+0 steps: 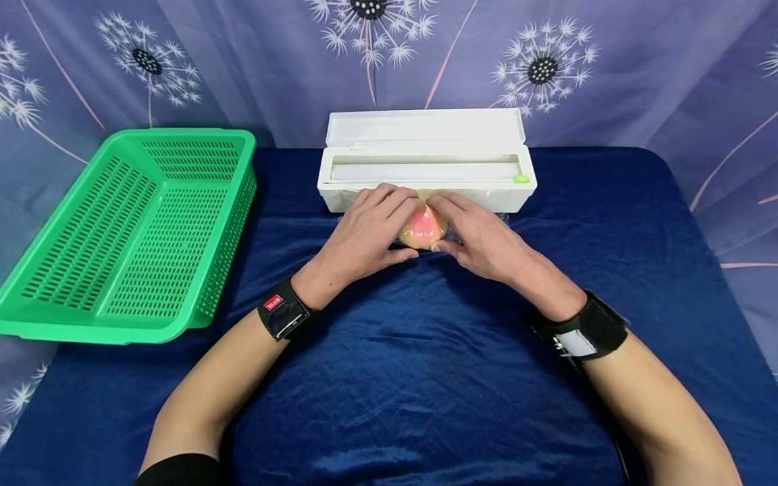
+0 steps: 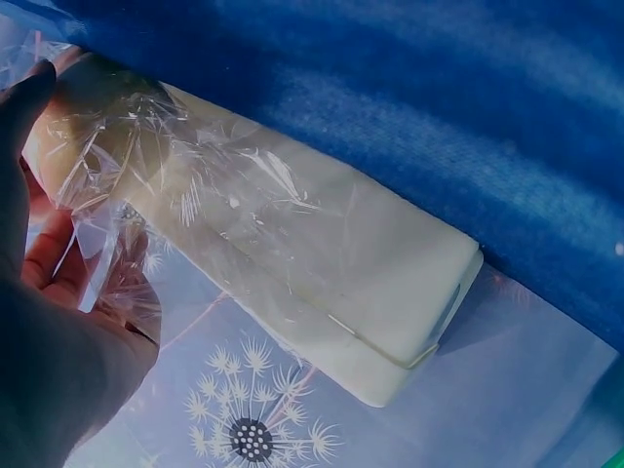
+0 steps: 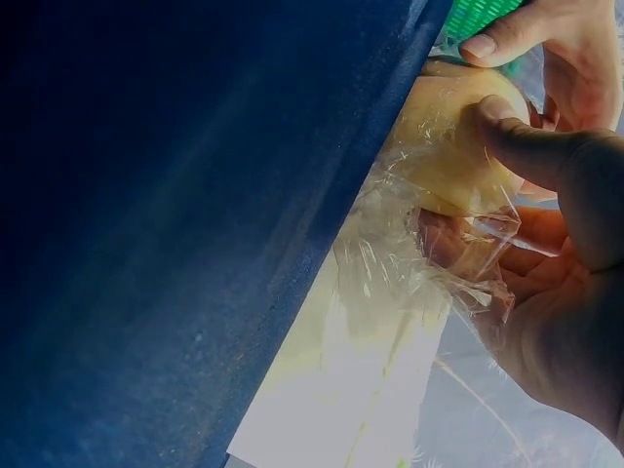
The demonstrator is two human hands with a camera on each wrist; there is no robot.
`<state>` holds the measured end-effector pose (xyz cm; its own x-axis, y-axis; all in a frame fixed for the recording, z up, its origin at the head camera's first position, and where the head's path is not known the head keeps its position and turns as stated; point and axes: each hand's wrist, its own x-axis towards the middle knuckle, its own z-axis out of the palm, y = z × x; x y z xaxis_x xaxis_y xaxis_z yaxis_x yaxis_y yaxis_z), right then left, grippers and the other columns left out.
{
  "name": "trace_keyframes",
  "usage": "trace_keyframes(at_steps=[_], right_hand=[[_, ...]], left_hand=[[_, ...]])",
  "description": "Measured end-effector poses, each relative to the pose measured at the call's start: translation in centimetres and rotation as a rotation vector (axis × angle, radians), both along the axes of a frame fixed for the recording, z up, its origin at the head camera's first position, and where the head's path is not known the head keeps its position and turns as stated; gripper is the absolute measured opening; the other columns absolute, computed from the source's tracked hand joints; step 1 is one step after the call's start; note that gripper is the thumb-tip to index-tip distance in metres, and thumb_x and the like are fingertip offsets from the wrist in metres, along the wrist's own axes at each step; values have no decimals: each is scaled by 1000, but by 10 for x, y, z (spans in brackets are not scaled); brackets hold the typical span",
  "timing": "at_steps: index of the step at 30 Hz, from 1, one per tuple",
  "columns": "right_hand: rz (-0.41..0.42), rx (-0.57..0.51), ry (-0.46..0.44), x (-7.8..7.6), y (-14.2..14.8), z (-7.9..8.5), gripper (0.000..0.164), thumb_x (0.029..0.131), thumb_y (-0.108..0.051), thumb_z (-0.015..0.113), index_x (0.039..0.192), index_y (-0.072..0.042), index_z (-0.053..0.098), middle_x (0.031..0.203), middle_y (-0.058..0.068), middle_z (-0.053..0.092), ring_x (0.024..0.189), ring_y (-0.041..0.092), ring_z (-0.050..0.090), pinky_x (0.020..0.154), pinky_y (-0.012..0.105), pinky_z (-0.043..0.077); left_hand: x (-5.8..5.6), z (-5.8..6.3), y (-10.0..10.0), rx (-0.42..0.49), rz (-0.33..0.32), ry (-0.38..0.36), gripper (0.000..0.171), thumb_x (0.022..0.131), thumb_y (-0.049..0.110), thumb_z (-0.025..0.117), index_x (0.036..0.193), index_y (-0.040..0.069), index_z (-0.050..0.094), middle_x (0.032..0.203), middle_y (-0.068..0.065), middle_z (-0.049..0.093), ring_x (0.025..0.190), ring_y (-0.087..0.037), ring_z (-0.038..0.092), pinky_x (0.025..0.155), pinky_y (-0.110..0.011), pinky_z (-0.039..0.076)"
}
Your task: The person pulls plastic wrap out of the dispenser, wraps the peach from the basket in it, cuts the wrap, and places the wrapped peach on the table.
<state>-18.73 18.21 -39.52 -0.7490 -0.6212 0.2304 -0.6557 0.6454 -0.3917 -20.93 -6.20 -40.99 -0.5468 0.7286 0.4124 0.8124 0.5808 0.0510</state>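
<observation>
A pink-and-yellow apple [image 1: 423,231] lies at the front of a white cling film box [image 1: 513,197]. Clear cling film [image 2: 258,185] covers it and spreads crinkled along the box's front in both wrist views. My left hand [image 1: 372,235] curls round the apple's left side, thumb low at the near edge. From the other side my right hand [image 1: 486,236] holds it, with the thumb [image 3: 526,146] pressed on the wrapped fruit and the fingers behind amid bunched film. Fingertips of both hands nearly meet over the top.
The box's lid [image 1: 425,127] stands raised at the back, and a small green slider [image 1: 521,179] sits at its right end. To the left is a green slotted basket [image 1: 203,297]. Dark blue cloth [image 1: 419,378] covers the table; a dandelion-print curtain [image 1: 267,67] hangs behind.
</observation>
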Motion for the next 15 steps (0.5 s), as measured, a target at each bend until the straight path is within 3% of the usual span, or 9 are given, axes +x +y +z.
trace_keyframes(at_steps=[15], right_hand=[[16, -16, -18, -2, 1, -1, 66, 93, -11, 84, 148, 3, 51, 142, 21, 58, 130, 35, 57, 106, 50, 49]], left_hand=[[1, -1, 3, -39, 19, -8, 85, 76, 40, 98, 142, 9, 55, 142, -7, 56, 133, -28, 50, 106, -47, 44]])
